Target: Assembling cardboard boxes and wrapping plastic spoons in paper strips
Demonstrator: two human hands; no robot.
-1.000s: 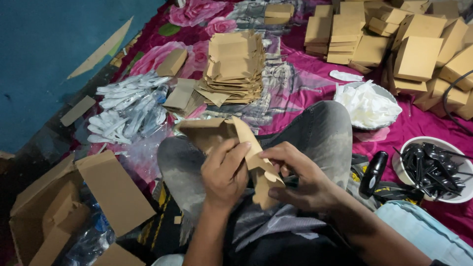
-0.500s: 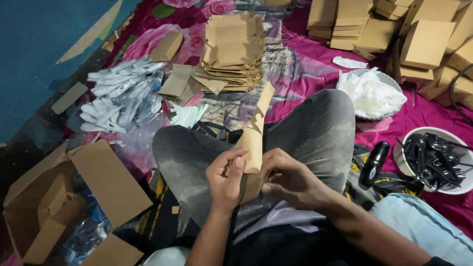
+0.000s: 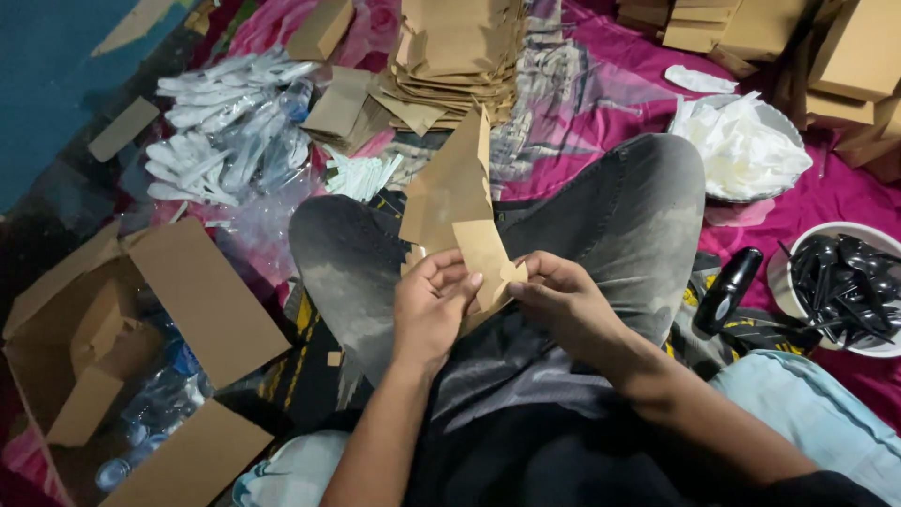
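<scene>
Head view, looking down at a seated person's lap with grey trousers and crossed legs.

Item 1: flat brown paper piece [image 3: 455, 202], a folded kraft blank standing tilted upright over the lap, its pointed top reaching toward the far stack. Its lower flap lies between both hands.

Item 2: left hand [image 3: 430, 310], grip closed on the lower left edge of the paper piece, fingers curled across its face, thumb behind.

Item 3: right hand [image 3: 563, 300], grip pinching the lower right flap of the same piece between thumb and fingertips.

Item 4: stack of flat brown paper blanks [image 3: 460, 52], on the pink flowered floor cloth [image 3: 601, 84] beyond the knees, fanned and uneven.

Item 5: heap of white plastic cutlery in clear wrappers [image 3: 221, 127], at the left side of the cloth, near the blue floor [image 3: 56, 84].

Item 6: open cardboard carton [image 3: 141, 366], at the person's left, flaps spread, clear bottles partly visible inside.

Item 7: white bowl of black plastic spoons [image 3: 840, 286], at the right edge of the cloth, just beside the right knee.

Item 8: black bottle-shaped object [image 3: 725, 289], lying tilted between the right knee and the bowl.

Item 9: white crumpled plastic bags [image 3: 741, 145], beyond the right knee.

Item 10: assembled brown boxes [image 3: 845, 52], piled at the far right corner.
</scene>
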